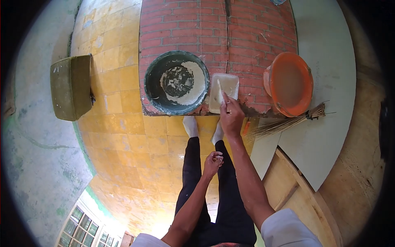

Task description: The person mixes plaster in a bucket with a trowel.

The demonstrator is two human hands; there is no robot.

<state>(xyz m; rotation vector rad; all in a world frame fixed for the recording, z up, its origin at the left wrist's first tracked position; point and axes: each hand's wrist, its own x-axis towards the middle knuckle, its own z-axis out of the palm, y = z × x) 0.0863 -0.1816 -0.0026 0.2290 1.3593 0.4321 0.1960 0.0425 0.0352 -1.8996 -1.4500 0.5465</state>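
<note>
my right hand (231,118) seems to pinch a pale stick (220,85) over the white tray (214,106), which sits at the near edge of the brick surface (252,88); pressing hard could tip it off. my left hand (213,163) curls loosely; i cannot tell if it holds anything.

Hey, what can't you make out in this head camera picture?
All in the head view:
- Bare left hand: its curled fingers hide the palm.
- White rectangular tray: the bare right hand covers its near right corner.
- Bottom of the round orange plastic bucket: hidden by murky contents.
- Clear bluish object: cut off by the top edge.
</note>
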